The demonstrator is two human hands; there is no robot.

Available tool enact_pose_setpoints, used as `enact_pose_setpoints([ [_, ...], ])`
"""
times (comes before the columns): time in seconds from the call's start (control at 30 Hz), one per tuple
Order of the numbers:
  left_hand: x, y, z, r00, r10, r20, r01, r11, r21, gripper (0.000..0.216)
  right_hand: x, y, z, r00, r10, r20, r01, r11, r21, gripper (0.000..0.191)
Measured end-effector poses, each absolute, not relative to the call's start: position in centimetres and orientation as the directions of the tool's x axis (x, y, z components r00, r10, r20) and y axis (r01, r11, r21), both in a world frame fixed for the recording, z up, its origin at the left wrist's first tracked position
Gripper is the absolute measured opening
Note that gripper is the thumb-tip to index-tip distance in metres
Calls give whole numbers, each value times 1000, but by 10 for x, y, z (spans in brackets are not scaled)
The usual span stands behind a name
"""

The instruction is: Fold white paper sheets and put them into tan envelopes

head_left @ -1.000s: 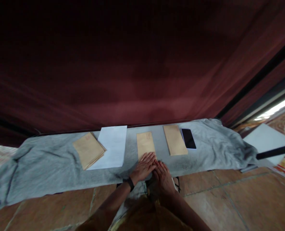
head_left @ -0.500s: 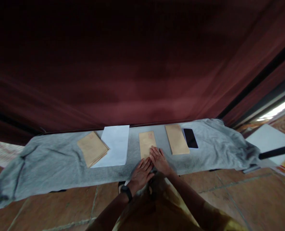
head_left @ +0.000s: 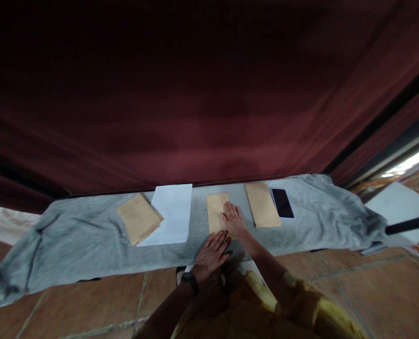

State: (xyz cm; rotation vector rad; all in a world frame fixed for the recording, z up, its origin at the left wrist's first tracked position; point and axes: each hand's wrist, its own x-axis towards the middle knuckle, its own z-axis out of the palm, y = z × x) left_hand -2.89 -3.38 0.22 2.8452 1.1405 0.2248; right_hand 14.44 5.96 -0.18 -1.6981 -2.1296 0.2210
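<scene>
A brown paper envelope lies flat on the grey cloth in front of me. My right hand rests on its right side, palm down with fingers stretched out. At the near end of the envelope lies my left hand, also flat with the fingers spread, a dark band on its wrist. Both hands press on paper or cloth and grip nothing. Part of the envelope is covered by the hands.
To the left, several brown envelopes overlap a stack of white paper. On the right are a pile of brown envelopes and a phone. A dark red fabric wall rises behind the cloth; tiled floor shows nearer me.
My right hand has slid up the envelope, away from me, to its upper right part. My left hand stays at the near end. The view has shifted slightly.
</scene>
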Motion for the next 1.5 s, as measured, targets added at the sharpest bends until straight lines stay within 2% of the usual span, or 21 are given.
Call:
enact_pose_setpoints([
  [0.27,-30,-39,5,712,692,123,686,-722,92,53,164,-41,-10,-320,907,272,874,394,-285,47],
  [0.47,-33,-37,11,712,691,122,667,-721,189,52,169,-88,-8,-346,897,276,868,417,-268,56],
  [0.73,2,5,4,574,812,109,755,-576,314,51,167,-85,-1,-335,912,237,881,393,-264,47],
  [1.03,38,86,23,433,901,17,845,-412,340,53,162,-83,4,-301,928,218,894,355,-275,51],
  [1.1,34,88,24,373,927,27,849,-353,394,55,161,-82,4,-293,930,220,893,349,-284,51],
  [1.17,26,81,23,271,961,51,825,-259,502,57,161,-83,5,-283,931,229,892,343,-293,50],
  [1.27,10,53,18,40,998,57,666,-69,742,62,159,-83,7,-279,931,236,892,342,-296,49],
  [1.3,6,41,17,-64,997,32,566,10,824,61,159,-84,8,-277,932,235,893,340,-295,49],
  [1.37,-1,18,15,-168,981,-92,301,140,943,55,158,-84,7,-274,933,235,895,336,-293,49],
  [1.43,-4,0,14,-181,963,-199,46,210,977,48,158,-84,6,-273,932,239,896,336,-290,49],
  [1.5,-6,-10,14,-193,942,-274,-120,255,960,44,157,-84,4,-275,928,251,897,342,-280,49],
])
